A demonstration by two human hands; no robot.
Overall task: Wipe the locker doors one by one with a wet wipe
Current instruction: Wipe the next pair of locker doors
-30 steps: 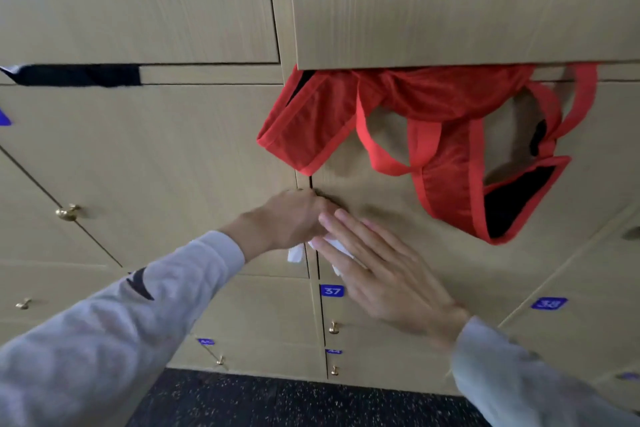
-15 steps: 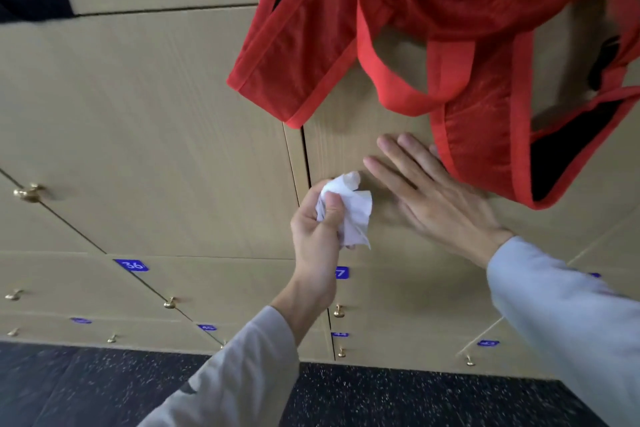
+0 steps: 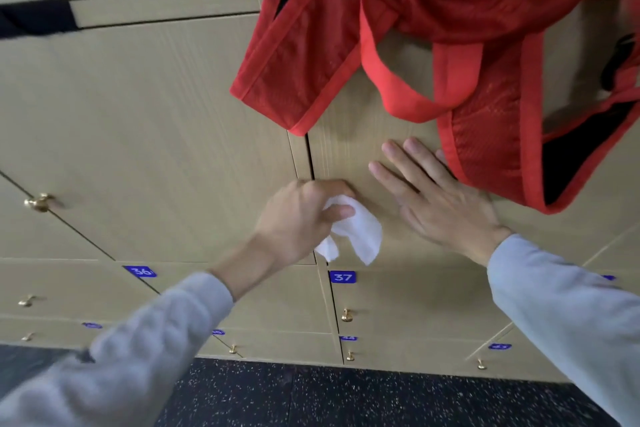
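Note:
My left hand grips a crumpled white wet wipe at the left edge of a light wood locker door, just above the blue number plate 37. The wipe hangs down from my fingers against the door. My right hand lies flat on the same door with straight, spread fingers, to the right of the wipe. A red mesh bag with straps hangs out of the locker above and covers the door's upper right part.
Neighbouring doors carry small brass knobs and blue plates such as 36. More locker rows run below, down to a dark speckled floor. A dark cloth sticks out of a locker at upper left.
My left hand turned over and moved the wipe down against the door's left edge. My right hand stayed flat on the door. The view has shifted a little.

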